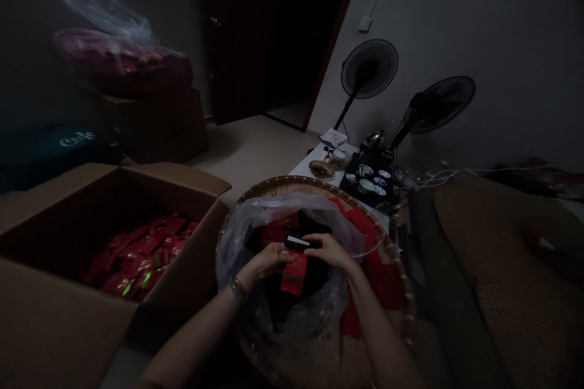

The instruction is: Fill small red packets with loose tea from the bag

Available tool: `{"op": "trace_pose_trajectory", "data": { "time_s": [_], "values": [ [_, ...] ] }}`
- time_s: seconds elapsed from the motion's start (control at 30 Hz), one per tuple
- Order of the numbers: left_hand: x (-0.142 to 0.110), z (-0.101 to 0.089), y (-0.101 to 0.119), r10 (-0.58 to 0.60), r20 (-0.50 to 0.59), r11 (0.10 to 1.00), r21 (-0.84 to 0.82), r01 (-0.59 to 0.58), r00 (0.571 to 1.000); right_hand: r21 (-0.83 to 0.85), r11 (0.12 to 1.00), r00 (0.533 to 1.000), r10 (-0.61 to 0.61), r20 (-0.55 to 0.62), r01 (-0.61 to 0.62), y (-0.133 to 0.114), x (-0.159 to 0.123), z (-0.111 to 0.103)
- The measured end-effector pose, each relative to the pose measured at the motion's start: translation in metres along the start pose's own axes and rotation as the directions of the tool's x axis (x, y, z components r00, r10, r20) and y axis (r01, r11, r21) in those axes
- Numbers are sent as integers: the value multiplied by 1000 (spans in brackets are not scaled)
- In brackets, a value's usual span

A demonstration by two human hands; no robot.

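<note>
My left hand (269, 260), with a bangle on its wrist, pinches a small red packet (294, 273) that has a green band and hangs upright. My right hand (335, 250) grips a small black handheld device (301, 244) with a white strip along its face. The device lies across the packet's top edge, and a white cord (371, 250) runs off to the right by my right wrist. Both hands are over an open clear plastic bag (241, 225), where dark contents and some red packets show. The bag stands in a round woven tray (262, 185).
To the left stands an open cardboard box (182, 176) holding many red packets (146, 255). More red pieces (376, 279) lie at the tray's right. Beyond are a tea tray with cups (366, 185), two fans (369, 68) and a filled plastic bag (128, 61) on a carton.
</note>
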State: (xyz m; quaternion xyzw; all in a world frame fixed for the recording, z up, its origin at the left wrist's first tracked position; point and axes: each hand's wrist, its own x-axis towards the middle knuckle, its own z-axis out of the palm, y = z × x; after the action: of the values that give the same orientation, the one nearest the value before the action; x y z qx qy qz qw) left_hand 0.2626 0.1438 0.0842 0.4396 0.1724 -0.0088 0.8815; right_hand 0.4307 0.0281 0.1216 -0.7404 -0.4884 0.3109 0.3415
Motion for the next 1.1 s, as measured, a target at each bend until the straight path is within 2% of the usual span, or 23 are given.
{"op": "trace_pose_trajectory", "data": {
  "time_s": [0.13,0.3,0.43,0.53,0.7,0.8,0.87,1.0,1.1],
  "values": [
    [4,-1,-5,-1,-6,999,53,2,1000,40,999,1000,-3,17,3,-1,-2,0],
    [7,-5,-7,65,-47,990,131,-58,997,108,994,996,22,85,-31,-3,-5,-8],
    [2,-8,-8,61,-41,996,66,-58,997,138,989,999,44,3,-44,5,-6,-22],
    [-1,-9,-8,75,-114,997,-6,-76,991,94,995,996,48,-77,-41,18,-4,-24],
    [4,-8,-9,93,-296,992,-56,-114,951,-107,990,960,60,-275,-92,46,-7,-5],
    [6,-9,-10,105,-323,984,-100,-144,940,-288,947,909,13,-417,-146,60,-12,9],
    [7,-9,-10,98,-329,980,-130,-148,939,-385,906,883,-24,-468,-179,64,-14,17],
    [7,-9,-11,94,-356,974,-160,-160,930,-457,871,876,-69,-478,-181,53,-14,31],
    [8,-7,-11,94,-364,979,-134,-152,927,-346,934,881,-95,-464,-82,31,-8,43]
  ]
}}
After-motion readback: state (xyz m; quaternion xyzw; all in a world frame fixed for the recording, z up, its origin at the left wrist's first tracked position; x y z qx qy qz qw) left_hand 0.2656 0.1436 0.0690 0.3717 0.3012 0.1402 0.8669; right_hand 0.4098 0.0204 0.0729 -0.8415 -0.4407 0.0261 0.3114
